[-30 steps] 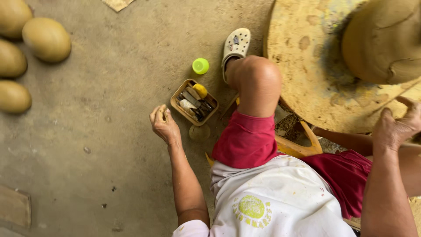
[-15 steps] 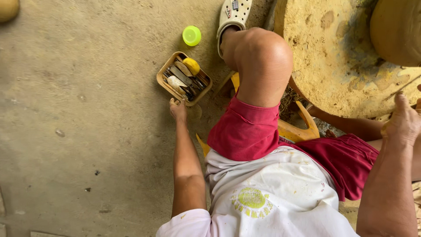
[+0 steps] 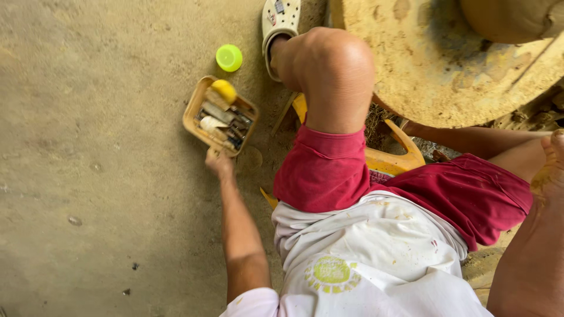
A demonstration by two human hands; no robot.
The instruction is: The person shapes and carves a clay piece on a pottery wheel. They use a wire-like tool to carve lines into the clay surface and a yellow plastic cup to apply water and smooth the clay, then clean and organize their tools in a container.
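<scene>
My left hand [image 3: 218,163] reaches down to the floor and touches the near rim of a small wooden tray [image 3: 194,108]. Its fingers curl at the rim, and their grip is hidden. The tray holds several small tools and a yellow sponge [image 3: 224,90]. My right hand [image 3: 549,170], smeared with clay, shows only partly at the right edge, below the big clay-covered wheel disc [image 3: 423,70]. What its fingers do is out of sight. A lump of clay [image 3: 511,20] sits on the disc at the top right.
A lime-green lid [image 3: 228,57] lies on the concrete floor beyond the tray. My bent knee [image 3: 335,64] and a white clog [image 3: 279,17] are between tray and wheel. I sit on a low yellow stool [image 3: 390,158].
My left hand has moved from the bare floor up to the tray's near rim. The view has shifted toward the tray, and the round clay pots at the left have left the frame.
</scene>
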